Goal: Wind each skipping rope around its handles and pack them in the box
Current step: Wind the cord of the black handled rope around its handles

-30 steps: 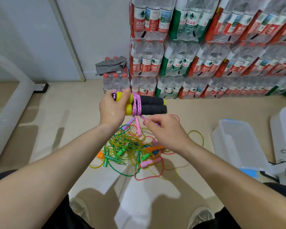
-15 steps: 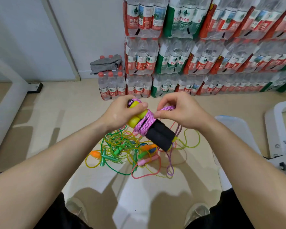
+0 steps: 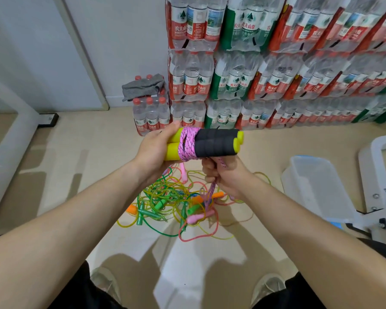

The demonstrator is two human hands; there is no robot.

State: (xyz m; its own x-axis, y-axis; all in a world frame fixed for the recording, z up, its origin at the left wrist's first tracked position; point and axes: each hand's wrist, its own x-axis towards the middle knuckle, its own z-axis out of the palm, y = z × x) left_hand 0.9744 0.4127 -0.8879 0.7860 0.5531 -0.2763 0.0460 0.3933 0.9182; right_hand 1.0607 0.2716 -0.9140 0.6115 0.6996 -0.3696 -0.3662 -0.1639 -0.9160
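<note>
Now — left hand (image 3: 153, 150) grips yellow-black handles (image 3: 216, 143) | right hand (image 3: 228, 176) clasps pink rope (image 3: 187, 143), part-wound

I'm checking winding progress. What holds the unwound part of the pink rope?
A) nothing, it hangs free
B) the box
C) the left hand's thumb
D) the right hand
D: the right hand grips the pink rope just below the foam handles, which the left hand holds.

Bright even light, soft shadows, wide-angle edge distortion
</note>
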